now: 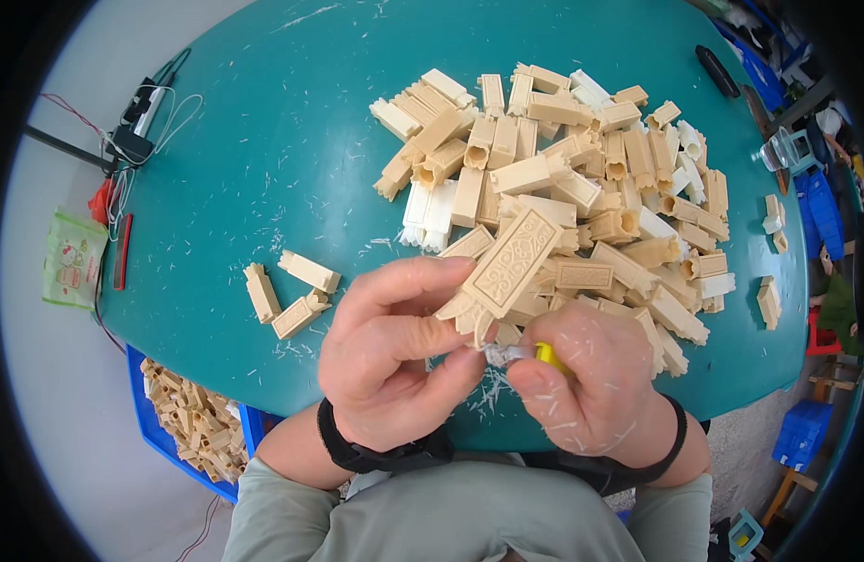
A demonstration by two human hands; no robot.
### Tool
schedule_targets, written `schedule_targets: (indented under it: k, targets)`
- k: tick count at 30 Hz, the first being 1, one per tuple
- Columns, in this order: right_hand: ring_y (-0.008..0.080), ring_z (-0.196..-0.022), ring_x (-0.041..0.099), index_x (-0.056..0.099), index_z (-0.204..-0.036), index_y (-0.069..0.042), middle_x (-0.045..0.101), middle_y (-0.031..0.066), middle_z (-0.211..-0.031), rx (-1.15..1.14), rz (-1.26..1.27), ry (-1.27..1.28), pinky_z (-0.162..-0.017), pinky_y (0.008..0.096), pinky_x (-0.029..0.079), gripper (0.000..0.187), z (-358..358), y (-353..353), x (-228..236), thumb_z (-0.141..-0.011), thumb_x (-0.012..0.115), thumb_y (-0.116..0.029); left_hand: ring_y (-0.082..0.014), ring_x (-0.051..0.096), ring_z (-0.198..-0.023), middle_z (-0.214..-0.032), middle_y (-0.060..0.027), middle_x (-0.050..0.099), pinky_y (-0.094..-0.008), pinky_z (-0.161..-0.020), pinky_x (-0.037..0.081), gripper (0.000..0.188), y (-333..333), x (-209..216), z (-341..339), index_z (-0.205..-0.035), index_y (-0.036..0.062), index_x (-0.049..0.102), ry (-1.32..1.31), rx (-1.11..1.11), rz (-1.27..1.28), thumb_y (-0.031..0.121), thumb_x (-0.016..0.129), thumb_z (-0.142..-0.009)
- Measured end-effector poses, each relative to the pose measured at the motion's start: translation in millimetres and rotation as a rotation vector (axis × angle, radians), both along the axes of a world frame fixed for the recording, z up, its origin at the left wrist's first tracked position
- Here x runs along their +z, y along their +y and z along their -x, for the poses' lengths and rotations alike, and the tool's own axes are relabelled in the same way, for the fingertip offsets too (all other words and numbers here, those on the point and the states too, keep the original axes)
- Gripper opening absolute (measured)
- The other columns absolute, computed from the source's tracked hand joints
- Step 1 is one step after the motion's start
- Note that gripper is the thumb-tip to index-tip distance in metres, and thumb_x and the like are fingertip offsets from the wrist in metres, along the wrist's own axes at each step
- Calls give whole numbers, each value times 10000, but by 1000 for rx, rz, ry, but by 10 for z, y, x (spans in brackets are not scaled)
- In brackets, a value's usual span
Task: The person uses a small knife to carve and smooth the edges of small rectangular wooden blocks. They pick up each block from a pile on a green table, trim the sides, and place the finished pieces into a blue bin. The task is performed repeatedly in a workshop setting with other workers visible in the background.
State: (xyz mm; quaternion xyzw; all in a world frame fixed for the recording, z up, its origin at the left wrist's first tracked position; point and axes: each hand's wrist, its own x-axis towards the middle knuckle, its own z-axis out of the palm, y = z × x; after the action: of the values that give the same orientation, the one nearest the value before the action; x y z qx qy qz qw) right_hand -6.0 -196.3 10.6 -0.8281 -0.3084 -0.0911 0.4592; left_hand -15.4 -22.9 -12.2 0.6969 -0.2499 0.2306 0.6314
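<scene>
In my left hand [394, 342] is a beige plastic piece [512, 262], a square tube with scrollwork moulded on its face and a jagged, scalloped end. The jagged end points down toward me, pinched between thumb and fingers. My right hand [591, 375] is closed around a small knife with a yellow handle [552, 358]. Its metal blade reaches the lower edge of the piece, where pale shavings cling. Just beyond both hands lies a large heap of similar beige and white pieces [554, 178]. Thin shavings also stick to my right hand.
Three loose pieces [296, 295] lie left of my hands on the green table [263, 140], among scattered shavings. A blue bin [151, 426] full of pieces stands below the table's left edge. A power strip [146, 112] with cables sits far left; a black object [717, 72] lies far right.
</scene>
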Motion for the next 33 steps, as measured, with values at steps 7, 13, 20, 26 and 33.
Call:
schedule_targets:
  k: [7,13,20,26,33]
  targets:
    - [215,-427,484,515,-715,-64,494,58,-558,3,6,1,-379,303,358,279,-6,5,-5,-778,655,-296,-271,602,-902,-1114,-231,489,-343,-747,522,255,23,13,7,-891,-8,537,-31,60,-111,-103,640,-677]
    - [211,-428,483,509,-709,-67,488,57,-557,-3,17,-22,-381,302,359,284,-17,2,-22,-779,653,-302,-281,590,-936,-1100,-232,501,-334,-762,517,247,27,-6,28,-875,-5,544,-75,107,-149,-81,663,-672]
    - [219,-423,471,511,-713,-65,471,58,-557,-36,49,-85,-379,306,358,286,-27,-4,-40,-778,652,-305,-273,590,-936,-1057,-219,534,-314,-772,510,241,31,22,55,-844,7,550,-90,186,-232,-54,692,-660]
    - [224,-424,473,512,-713,-60,482,63,-564,-68,37,-94,-379,310,358,280,-50,-6,-55,-775,655,-293,-264,602,-900,-1048,-218,542,-305,-746,518,243,18,19,53,-831,6,556,-105,194,-215,-56,702,-646]
    - [221,-425,482,512,-712,-60,486,61,-547,5,-2,-30,-381,305,362,272,-25,-14,14,-773,659,-280,-254,607,-898,-1047,-219,538,-315,-737,524,230,13,7,32,-841,-11,557,-27,156,-110,-74,678,-656]
